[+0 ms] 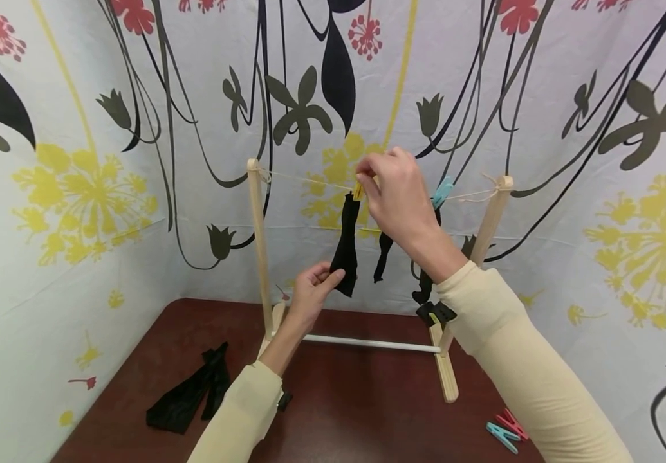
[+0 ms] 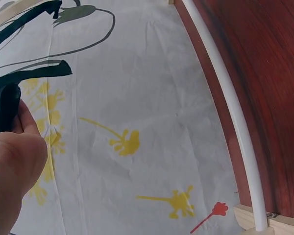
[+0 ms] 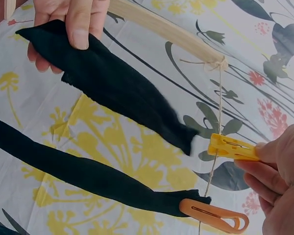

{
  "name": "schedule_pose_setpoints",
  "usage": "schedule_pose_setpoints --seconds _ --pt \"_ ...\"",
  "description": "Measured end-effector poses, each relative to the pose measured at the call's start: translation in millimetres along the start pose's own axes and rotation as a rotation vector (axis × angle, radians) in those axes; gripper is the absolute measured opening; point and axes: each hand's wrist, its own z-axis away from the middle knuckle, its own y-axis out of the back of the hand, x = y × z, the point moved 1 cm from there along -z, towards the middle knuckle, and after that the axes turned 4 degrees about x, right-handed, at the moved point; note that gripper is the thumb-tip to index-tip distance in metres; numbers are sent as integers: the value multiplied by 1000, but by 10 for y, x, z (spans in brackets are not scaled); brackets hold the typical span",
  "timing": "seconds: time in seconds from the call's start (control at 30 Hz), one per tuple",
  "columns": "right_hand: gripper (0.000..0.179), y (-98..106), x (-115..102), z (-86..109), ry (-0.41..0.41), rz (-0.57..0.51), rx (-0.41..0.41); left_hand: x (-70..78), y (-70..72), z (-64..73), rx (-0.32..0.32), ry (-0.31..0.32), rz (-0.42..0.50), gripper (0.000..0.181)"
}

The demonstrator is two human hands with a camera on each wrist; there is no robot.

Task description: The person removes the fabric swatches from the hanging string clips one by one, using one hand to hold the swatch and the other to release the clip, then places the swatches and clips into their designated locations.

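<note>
My left hand (image 1: 313,290) pinches the lower part of a black cloth piece (image 1: 347,247) between thumb and fingers. In the right wrist view, that black cloth (image 3: 122,88) slants toward the string, its narrow end close beside the jaws of a yellow clothespin (image 3: 230,148). My right hand (image 1: 396,193) pinches this clothespin by its handles, and the clothespin sits at the string (image 3: 220,98). Nearby, an orange clothespin (image 3: 213,215) fastens another black strip (image 3: 78,169) to the string. A light blue clothespin (image 1: 443,191) is on the line to the right, with black cloth hanging below it.
The string runs between two wooden posts (image 1: 259,238) (image 1: 491,222), joined low down by a white rod (image 1: 370,343). On the dark red table (image 1: 361,399), black cloth (image 1: 188,392) lies at left. A blue clothespin (image 1: 503,437) and a red clothespin (image 1: 511,424) lie at right. Patterned fabric (image 1: 205,116) hangs behind.
</note>
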Motion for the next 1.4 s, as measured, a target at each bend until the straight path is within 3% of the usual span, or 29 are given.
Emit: schedule_pose_setpoints --seconds 0.23,0.37,0.77,0.9,1.03,1.23,1.4 --pt "12 95 4 -25 9 -29 90 53 77 74 -17 -28 -107 18" --pt "12 103 -1 -34 22 -38 99 73 134 131 -42 -50 -182 19" --pt "9 120 28 -16 39 -49 140 153 298 272 -27 -12 -168 22" --pt "9 193 9 87 87 -36 154 216 438 383 -21 9 -167 23" --pt "8 283 39 238 128 -25 167 265 616 494 -23 31 -222 23" --pt "7 465 170 437 126 -28 187 305 863 612 -28 35 -333 22" --pt "10 615 244 626 125 22 169 376 1039 722 5 46 -388 23"
